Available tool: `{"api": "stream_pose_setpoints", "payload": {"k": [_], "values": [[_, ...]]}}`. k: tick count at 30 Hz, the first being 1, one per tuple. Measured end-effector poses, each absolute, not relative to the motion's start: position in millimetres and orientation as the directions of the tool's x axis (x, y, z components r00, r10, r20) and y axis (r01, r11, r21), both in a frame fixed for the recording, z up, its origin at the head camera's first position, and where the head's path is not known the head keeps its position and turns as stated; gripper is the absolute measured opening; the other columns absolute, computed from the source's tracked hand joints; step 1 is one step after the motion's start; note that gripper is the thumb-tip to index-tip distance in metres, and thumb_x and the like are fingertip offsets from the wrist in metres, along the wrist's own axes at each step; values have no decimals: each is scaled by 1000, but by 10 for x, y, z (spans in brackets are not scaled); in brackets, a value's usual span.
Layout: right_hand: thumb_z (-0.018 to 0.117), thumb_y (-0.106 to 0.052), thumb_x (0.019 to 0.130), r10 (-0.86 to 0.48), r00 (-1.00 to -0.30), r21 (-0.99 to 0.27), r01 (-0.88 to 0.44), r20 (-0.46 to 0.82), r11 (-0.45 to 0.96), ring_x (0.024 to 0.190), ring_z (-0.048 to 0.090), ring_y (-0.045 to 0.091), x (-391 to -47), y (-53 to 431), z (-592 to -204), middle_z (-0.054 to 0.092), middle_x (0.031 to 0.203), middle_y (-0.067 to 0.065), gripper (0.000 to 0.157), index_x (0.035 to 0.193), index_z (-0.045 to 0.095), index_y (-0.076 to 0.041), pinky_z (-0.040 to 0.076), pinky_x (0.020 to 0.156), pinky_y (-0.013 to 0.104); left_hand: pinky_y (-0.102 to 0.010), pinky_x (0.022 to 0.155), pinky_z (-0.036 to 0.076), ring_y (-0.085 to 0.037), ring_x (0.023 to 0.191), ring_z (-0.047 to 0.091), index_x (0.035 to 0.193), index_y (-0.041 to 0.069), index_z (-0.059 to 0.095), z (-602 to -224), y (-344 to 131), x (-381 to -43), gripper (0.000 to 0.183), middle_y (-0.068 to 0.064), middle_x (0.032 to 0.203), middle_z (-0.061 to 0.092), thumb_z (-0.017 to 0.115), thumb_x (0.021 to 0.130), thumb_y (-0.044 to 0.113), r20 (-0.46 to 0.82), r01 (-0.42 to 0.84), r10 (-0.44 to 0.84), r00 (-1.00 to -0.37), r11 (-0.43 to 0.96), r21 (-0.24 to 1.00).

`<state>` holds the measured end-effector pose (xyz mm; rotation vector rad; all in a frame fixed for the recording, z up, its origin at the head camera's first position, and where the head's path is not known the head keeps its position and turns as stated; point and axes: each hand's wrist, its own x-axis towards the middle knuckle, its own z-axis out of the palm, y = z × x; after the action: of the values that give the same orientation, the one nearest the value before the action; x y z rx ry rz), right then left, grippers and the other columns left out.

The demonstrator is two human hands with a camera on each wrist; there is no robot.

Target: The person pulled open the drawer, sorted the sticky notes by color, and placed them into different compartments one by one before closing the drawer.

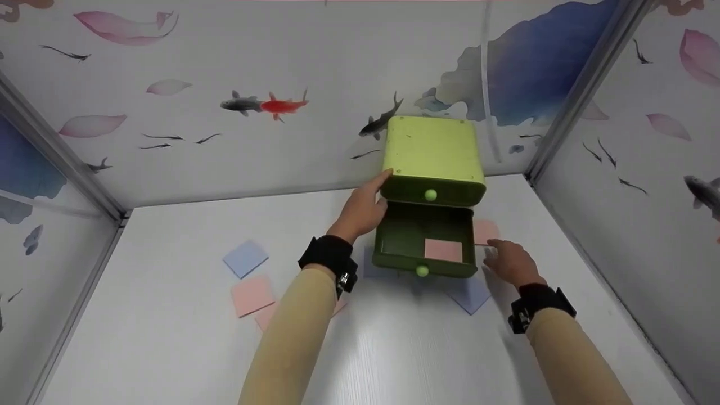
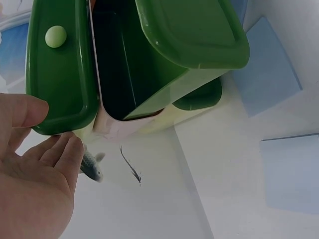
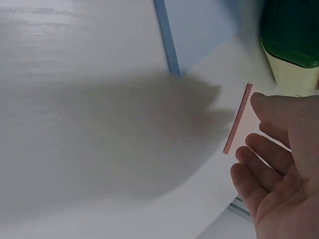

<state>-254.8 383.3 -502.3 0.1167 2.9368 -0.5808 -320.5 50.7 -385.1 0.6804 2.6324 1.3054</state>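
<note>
A small light-green drawer cabinet (image 1: 433,149) stands against the back wall. Its lower drawer (image 1: 400,239) is pulled out and holds a flat pink square (image 1: 443,250). My left hand (image 1: 363,209) grips the cabinet's left front corner. In the left wrist view, the thumb (image 2: 30,110) lies against the upper drawer's front (image 2: 62,74), with the other fingers at the side. To the right of the drawer is another pink square (image 1: 485,230), partly hidden. My right hand (image 1: 513,261) is over its near edge, fingers loosely bent and thumb tip overlapping its corner in the right wrist view.
On the white table (image 1: 394,360) lie blue squares (image 1: 246,259), one near the drawer's front right corner (image 1: 471,298). Several pink squares (image 1: 253,295) lie at left, some partly hidden by my left forearm. Patterned panels (image 1: 253,152) border the table at back and sides.
</note>
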Motion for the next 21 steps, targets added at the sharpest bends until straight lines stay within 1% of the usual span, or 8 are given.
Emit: {"api": "stream_pose_setpoints", "payload": {"k": [2,5,8,10,15,21], "values": [[57,-13,96,28,-985,-372,91,-172,924,132,40,51,-2563,3816,-5065,41,145,34,54,143,40,6,35,108,62,-34,117,32,-18,148,28,155,22,26,-3851,503,-3207,60,0,161,29,41,100,4,87,338,446,-891,524,782],[57,-13,96,-14,-984,-378,55,-176,924,139,29,52,-2577,3796,-5119,28,152,34,57,146,36,5,28,112,63,-34,117,31,-17,148,27,155,23,26,-3857,505,-3211,60,0,161,29,41,100,5,88,337,444,-892,522,784],[54,-11,97,-47,-984,-365,18,-170,931,140,23,54,-2592,3782,-5164,20,155,34,58,148,32,4,25,112,65,-34,119,29,-17,148,27,155,24,27,-3861,516,-3207,59,1,160,29,41,100,5,84,331,440,-894,522,786],[51,-10,98,-62,-985,-345,-4,-159,939,140,21,55,-2603,3773,-5185,19,155,34,59,150,28,5,24,112,66,-34,119,28,-17,148,27,155,25,28,-3866,525,-3210,59,0,160,30,42,100,6,86,330,436,-896,523,786],[44,-10,100,-74,-987,-307,-27,-142,951,142,18,55,-2624,3754,-5228,16,156,33,62,153,15,5,20,114,65,-33,120,27,-16,148,28,154,27,28,-3870,527,-3216,59,1,160,31,42,101,6,87,324,421,-903,532,782],[39,-14,103,-65,-978,-324,3,-199,946,145,10,52,-2640,3751,-5252,10,159,30,61,155,11,-1,13,116,65,-32,119,29,-16,147,30,154,25,29,-3881,504,-3221,59,0,159,32,42,100,6,98,332,421,-902,530,780]]}}
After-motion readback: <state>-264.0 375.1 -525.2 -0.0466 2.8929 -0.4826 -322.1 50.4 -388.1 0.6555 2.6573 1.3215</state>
